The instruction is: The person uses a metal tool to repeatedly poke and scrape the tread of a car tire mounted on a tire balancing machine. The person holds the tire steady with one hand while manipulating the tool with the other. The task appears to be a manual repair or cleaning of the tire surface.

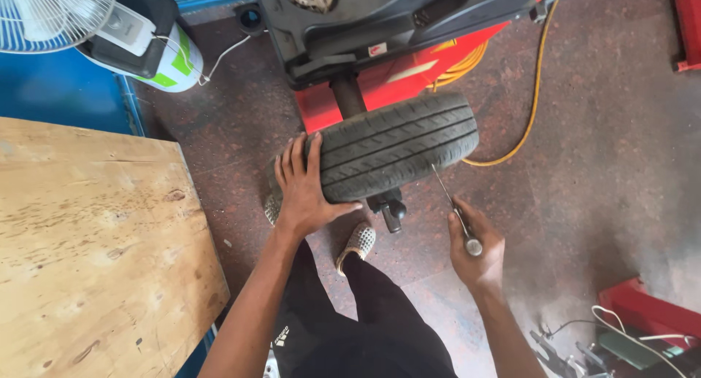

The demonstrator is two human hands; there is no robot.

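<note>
The tyre (391, 148) is mounted upright on the shaft of a red and black wheel machine (380, 28), tread facing the person, mid-scene and just beyond their feet. The left hand (307, 184) lies flat on the tread's left shoulder, fingers spread, steadying it. The right hand (478, 250) is closed around the handle of a thin metal probe (451, 206), whose tip touches the tread's near right edge. Judgement: tread-picking is in hand; the next move calls for a firm hold on the tyre and a careful tip in the groove. A yellow hose (537, 93) trails on the floor far right. A plywood bench (95, 247) crowds the left. A fan (51, 13) stands far left.
</note>
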